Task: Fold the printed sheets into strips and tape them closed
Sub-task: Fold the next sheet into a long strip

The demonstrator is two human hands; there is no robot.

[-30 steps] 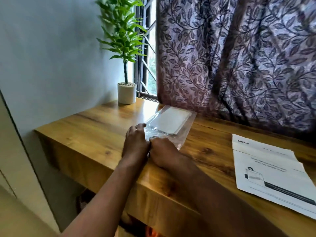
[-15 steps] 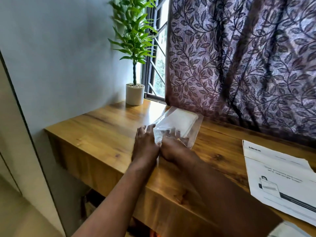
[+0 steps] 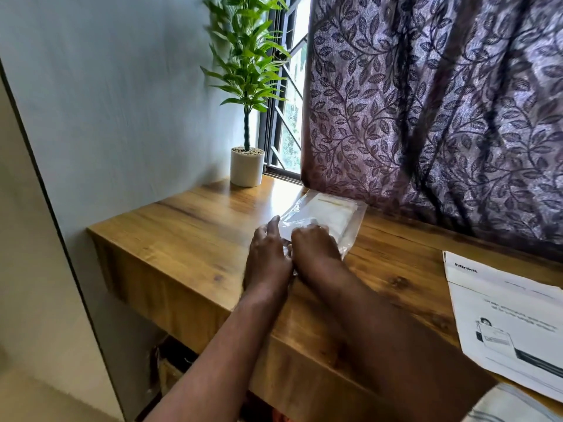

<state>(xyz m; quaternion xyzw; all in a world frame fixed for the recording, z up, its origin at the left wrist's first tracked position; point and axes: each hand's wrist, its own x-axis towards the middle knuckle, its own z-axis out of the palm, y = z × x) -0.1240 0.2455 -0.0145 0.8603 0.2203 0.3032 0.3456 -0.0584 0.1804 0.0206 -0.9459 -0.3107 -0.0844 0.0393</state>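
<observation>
A clear plastic bag (image 3: 335,210) with white folded paper inside lies on the wooden table (image 3: 189,226) near the curtain. My left hand (image 3: 268,257) holds the bag's near left edge, fingers reaching along its side. My right hand (image 3: 315,251) sits right beside it, fingers curled over the bag's near end, where the plastic is bunched between the two hands. Printed sheets (image 3: 511,324) with black text and a picture lie flat at the table's right, well apart from both hands.
A potted green plant (image 3: 246,167) stands at the table's back left corner by the window. A purple leaf-patterned curtain (image 3: 426,117) hangs along the back edge. The table's left and front edges drop to the floor.
Both hands have slid a little further onto the bag's near end, and the plastic there is more bunched. My head has turned, shifting the whole scene rightward in view.
</observation>
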